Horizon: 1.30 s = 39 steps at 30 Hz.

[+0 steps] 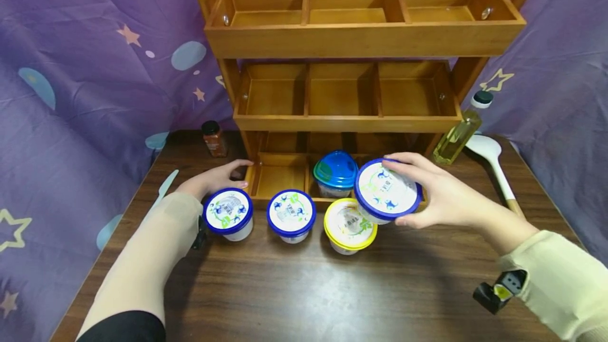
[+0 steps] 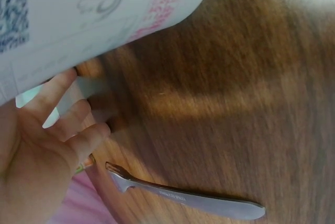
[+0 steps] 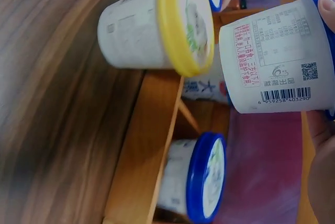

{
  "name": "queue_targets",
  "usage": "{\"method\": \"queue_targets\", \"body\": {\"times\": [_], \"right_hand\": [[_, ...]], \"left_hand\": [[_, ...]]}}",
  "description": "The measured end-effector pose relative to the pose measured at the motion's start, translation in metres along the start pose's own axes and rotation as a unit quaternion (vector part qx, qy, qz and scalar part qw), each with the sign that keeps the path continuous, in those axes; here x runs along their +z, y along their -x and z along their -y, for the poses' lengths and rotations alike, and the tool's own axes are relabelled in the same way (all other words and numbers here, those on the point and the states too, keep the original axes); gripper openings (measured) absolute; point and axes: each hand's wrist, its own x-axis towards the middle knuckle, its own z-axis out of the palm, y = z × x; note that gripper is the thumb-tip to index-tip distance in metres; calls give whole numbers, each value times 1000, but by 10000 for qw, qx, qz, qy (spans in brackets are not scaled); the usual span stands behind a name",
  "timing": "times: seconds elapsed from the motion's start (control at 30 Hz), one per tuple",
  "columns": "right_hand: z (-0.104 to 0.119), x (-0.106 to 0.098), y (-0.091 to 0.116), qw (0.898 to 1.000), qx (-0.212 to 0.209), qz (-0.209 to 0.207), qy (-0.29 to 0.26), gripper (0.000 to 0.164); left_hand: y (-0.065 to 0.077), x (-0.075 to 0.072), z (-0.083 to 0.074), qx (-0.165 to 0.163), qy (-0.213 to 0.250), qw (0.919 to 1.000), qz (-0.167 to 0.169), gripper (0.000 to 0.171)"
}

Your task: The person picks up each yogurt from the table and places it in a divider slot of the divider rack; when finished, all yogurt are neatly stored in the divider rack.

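My right hand grips a white tub with a blue-rimmed lid, tilted above the front of the wooden rack's bottom tier; its barcode side faces the right wrist camera. On the table stand two blue-lidded tubs, a left one and a middle one, plus a yellow-lidded tub. A tub with a blue-green lid sits in the bottom tier's middle compartment. Another blue-lidded tub stands in its right compartment. My left hand, fingers extended, touches the rack's lower left end.
The three-tier wooden rack stands against a purple curtain. Left of it are a spice jar and a pale-handled utensil, which shows small prongs in the left wrist view. An oil bottle and white ladle lie right.
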Motion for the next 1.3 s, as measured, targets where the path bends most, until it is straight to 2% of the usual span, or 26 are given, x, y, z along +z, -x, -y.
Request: {"method": "queue_targets", "body": {"times": [0.2, 0.4, 0.57, 0.73, 0.97, 1.17, 1.3], "right_hand": [[6, 9, -26, 9997, -203, -58, -146, 95], [14, 22, -55, 9996, -147, -88, -231, 97], [22, 42, -81, 9991, -143, -113, -375, 98], [28, 65, -101, 9989, -143, -176, -417, 96], [33, 90, -120, 9994, -123, -99, -319, 94], [32, 107, -128, 9990, -370, -207, -154, 91], [30, 115, -133, 9996, -243, -127, -111, 91]], "left_hand": [[0, 1, 0, -125, -34, 9999, -11, 67], [-1, 1, 0, -100, -23, 9999, -65, 66], [0, 0, 1, -100, 93, 9999, -42, 66], [-3, 0, 1, -163, 13, 9998, -77, 66], [-4, 1, 1, -298, 133, 9994, -61, 66], [-2, 0, 1, -273, 148, 9995, -38, 67], [-1, 0, -2, -445, 72, 9990, -69, 67]]}}
